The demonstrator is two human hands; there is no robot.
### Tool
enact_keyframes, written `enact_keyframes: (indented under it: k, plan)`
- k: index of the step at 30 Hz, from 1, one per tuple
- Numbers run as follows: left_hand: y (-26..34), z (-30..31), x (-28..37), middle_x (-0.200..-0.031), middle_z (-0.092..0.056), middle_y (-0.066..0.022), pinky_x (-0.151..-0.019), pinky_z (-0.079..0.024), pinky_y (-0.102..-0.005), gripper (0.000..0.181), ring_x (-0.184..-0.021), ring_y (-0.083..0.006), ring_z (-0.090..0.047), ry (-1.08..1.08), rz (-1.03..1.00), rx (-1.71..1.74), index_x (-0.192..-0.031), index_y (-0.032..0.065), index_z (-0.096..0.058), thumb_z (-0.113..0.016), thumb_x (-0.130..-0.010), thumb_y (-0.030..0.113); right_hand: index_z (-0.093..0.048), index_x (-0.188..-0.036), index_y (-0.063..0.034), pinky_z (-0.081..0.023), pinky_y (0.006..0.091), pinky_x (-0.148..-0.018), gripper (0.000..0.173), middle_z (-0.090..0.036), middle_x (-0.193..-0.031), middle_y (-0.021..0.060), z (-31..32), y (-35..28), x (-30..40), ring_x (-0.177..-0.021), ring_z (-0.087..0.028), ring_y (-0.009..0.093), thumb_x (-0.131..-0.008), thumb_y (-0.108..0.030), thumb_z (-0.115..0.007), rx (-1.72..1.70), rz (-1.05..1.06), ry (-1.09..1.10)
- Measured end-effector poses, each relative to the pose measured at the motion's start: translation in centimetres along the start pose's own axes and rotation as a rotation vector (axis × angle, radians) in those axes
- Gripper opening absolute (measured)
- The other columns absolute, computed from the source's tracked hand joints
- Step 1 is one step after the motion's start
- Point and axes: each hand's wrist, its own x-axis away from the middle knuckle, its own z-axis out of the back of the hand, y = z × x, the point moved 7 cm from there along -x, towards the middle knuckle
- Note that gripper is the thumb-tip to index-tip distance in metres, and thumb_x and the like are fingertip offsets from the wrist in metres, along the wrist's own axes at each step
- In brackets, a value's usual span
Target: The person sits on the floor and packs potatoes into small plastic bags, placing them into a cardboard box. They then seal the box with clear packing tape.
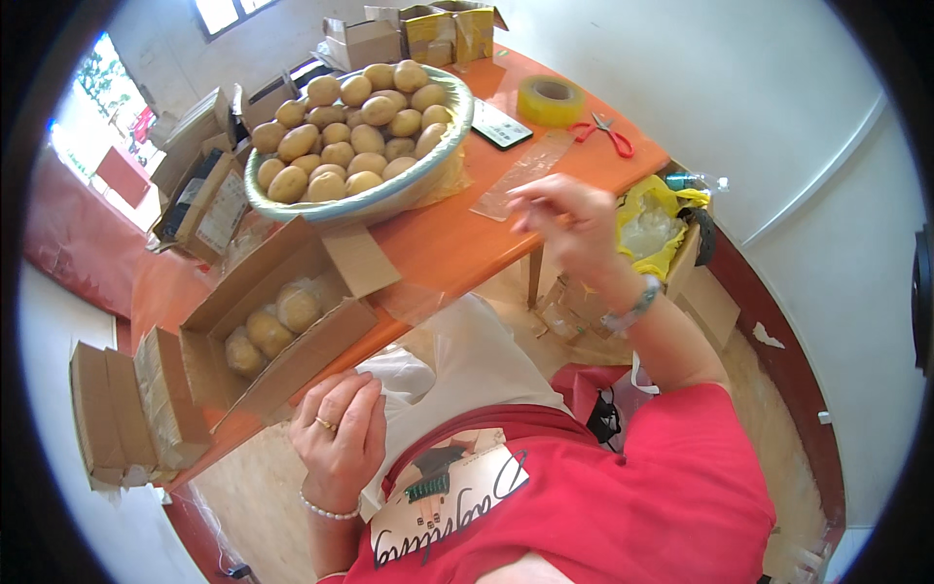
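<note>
My right hand is raised over the table's near edge, close to a strip of clear plastic film. Its fingers are bent and blurred, and I cannot tell whether they pinch anything. My left hand hovers beside the near wall of an open cardboard box, fingers curled together and palm hidden. Inside that box, three potatoes lie in a row, apparently wrapped in clear plastic. Behind the box, a wide basin lined with plastic is heaped with loose potatoes.
On the orange table are a roll of yellow tape, red-handled scissors and a phone-like device. More cardboard boxes stand at left, and a folded carton nearer. A yellow bag sits right of the table.
</note>
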Motion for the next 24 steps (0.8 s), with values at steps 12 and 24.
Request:
enact_keyframes:
  k: [12, 24]
  plan:
    - [0.5, -4.9, -0.4, -0.083, -0.063, -0.0092, -0.067, -0.051, -0.036, 0.021, -0.077, -0.0269, -0.062, -0.292, 0.019, 0.047, -0.089, 0.002, -0.063, -0.07, -0.069, 0.0, -0.067, -0.097, -0.0001, -0.053, 0.0304, -0.058, 0.027, -0.06, -0.078, 0.007, 24.5, 27.0, 8.8, -0.068, -0.059, 0.02, -0.084, 0.002, -0.043, 0.102, -1.1, 0.581]
    - [0.5, -6.2, -0.3, -0.079, -0.062, -0.0081, -0.064, -0.05, -0.0355, 0.021, -0.075, -0.0259, -0.061, -0.394, 0.047, 0.044, -0.087, 0.0033, -0.062, -0.07, -0.068, 0.002, -0.068, -0.098, -0.0021, -0.05, 0.041, -0.084, 0.023, -0.063, -0.107, 0.022, 21.2, 29.1, 8.2, -0.099, -0.061, 0.035, -0.08, -0.01, -0.056, 1.298, -0.914, -0.404]
